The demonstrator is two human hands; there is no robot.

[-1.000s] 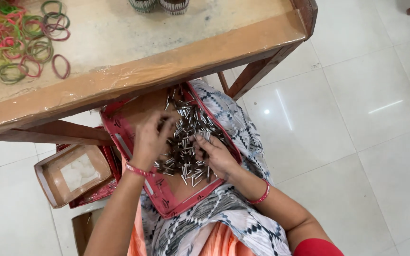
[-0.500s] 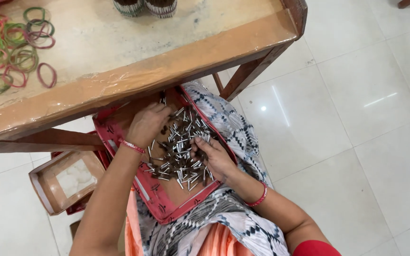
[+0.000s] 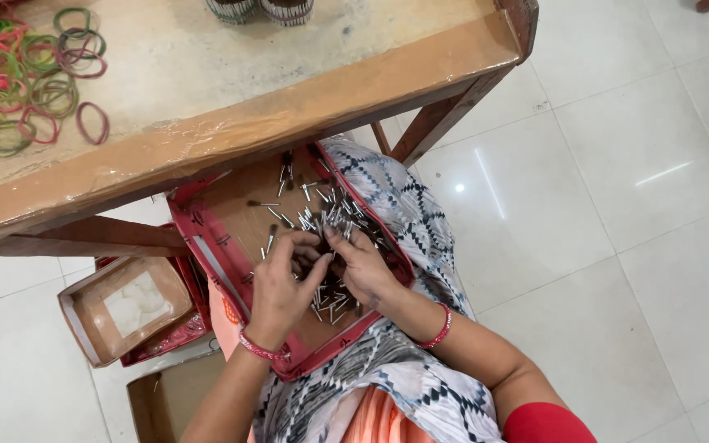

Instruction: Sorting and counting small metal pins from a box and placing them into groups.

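- Down in the lap, a red-rimmed cardboard tray (image 3: 207, 238) keeps the small metal pins (image 3: 334, 215) from scattering; they are heaped toward its far right side.
- Left hand (image 3: 282, 289) and right hand (image 3: 360, 267) meet over the heap, fingers curled together, seemingly pinching pins, though I cannot tell for certain.
- Coloured bangles (image 3: 30, 82) lie at the bench's far left corner.

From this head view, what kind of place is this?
Probably a small hand-assembly workshop or home workplace: a worn wooden table with loose coloured rubber bands, a red-rimmed tray of small metal pins on the person's lap, tiled floor.
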